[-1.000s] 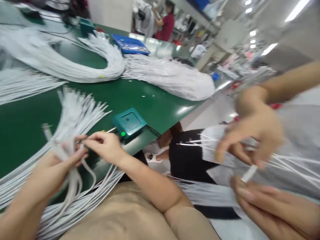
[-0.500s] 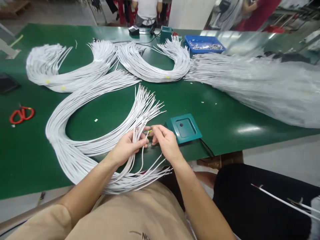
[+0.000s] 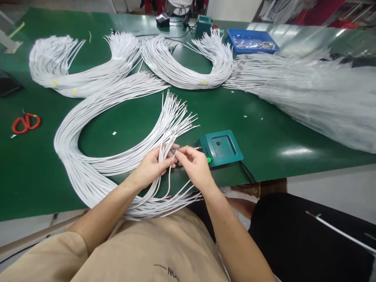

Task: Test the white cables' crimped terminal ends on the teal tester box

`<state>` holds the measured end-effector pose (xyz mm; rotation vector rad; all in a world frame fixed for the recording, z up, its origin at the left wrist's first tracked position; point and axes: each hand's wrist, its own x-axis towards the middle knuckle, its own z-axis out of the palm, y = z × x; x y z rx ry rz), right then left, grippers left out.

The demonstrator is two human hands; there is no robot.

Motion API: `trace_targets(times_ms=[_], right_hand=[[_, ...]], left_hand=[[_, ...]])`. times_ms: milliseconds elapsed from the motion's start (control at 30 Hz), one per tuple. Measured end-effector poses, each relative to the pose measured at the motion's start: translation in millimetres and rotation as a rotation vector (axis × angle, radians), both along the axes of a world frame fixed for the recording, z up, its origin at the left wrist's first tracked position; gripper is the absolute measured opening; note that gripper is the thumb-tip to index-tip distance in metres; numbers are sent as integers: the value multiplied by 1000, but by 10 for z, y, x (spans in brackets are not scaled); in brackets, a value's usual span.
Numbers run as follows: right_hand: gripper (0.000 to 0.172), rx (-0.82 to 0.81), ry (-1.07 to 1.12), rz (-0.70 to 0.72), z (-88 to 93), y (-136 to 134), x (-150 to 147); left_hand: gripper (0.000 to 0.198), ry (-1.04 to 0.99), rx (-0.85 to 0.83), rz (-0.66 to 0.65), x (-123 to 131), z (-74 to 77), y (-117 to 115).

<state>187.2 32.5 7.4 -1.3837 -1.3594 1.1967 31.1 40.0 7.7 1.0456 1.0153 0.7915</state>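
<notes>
A big curved bundle of thin white cables [image 3: 88, 164] lies on the green table [image 3: 35, 172] and trails off its near edge over my lap. My left hand [image 3: 152, 166] is closed round a small bunch of these cables near their metal-tipped ends. My right hand [image 3: 194, 164] pinches the end of a single white cable right beside the left hand's fingertips. That end points at the side of a small teal box [image 3: 220, 148], where a green light [image 3: 209, 159] glows. The box has a black lead running off the table edge.
More white cable bundles [image 3: 182, 70] loop across the far table, and a long bagged mass of cables [image 3: 311, 90] lies at the right. A blue tray of small metal parts [image 3: 252, 41] stands at the back. Red-handled scissors [image 3: 26, 122] lie at the left. A person in black sits at my right.
My view swung from the neighbour's hands at the right back to the table. The cable end in my right hand now reaches the teal box, and its green light shows.
</notes>
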Motion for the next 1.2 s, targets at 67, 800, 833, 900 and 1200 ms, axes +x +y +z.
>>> trace_targets(times_ms=[67,800,833,900,1200], right_hand=[[19,203,-250,21,-37,-14,-11],[13,530,-1148,449,128,348,333],[14,533,-1156,450,118,355,336],[15,534,-1174,447,100,373,346],[15,497,-1124,466,141,391,352]], left_hand=[[41,-49,-39,23,1,1,-2],[43,148,-5,135,1,-188,55],[43,163,-1,133,3,-193,60],[42,197,3,124,7,-205,70],[38,331,-4,109,36,-224,87]])
